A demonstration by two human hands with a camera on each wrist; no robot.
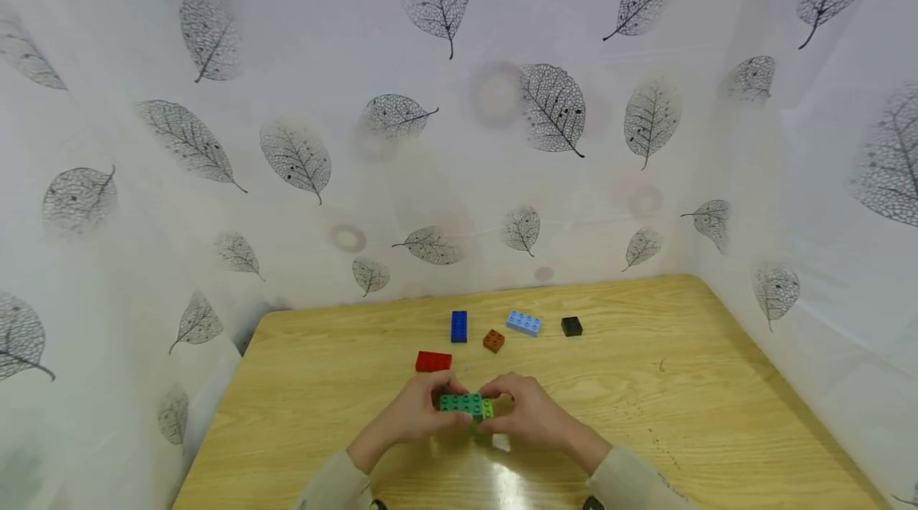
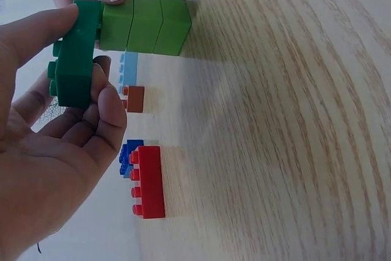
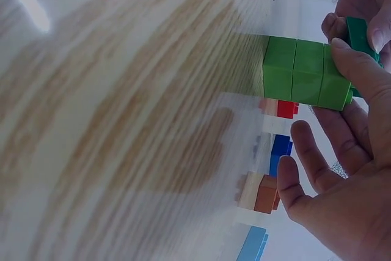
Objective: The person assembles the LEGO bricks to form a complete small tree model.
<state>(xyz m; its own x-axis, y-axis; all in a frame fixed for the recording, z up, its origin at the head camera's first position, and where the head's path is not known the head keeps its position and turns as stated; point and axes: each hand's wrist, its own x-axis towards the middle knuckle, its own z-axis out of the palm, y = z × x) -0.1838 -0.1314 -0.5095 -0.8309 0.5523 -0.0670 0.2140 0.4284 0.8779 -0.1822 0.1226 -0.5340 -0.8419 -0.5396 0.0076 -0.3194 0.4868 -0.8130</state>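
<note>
Three light green toy bricks (image 2: pixel 146 24) stand stacked upright on the table. Across their top lies a long dark green brick (image 2: pixel 78 59), jutting out to the left past the stack. My left hand (image 1: pixel 419 406) pinches the dark green brick between thumb and fingers. With thumb and fingertips, my right hand (image 1: pixel 528 412) grips the upper part of the light green stack; its other fingers spread loosely in the right wrist view. Just behind the left hand lies a red brick (image 1: pixel 433 361). In the head view, the hands and upper brick hide most of the stack.
Farther back on the wooden table (image 1: pixel 308 390) lie a dark blue brick (image 1: pixel 459 327), a small brown brick (image 1: pixel 493 340), a light blue brick (image 1: pixel 523 323) and a black brick (image 1: pixel 571 326). A white leaf-patterned curtain (image 1: pixel 466 183) borders the table's back and sides.
</note>
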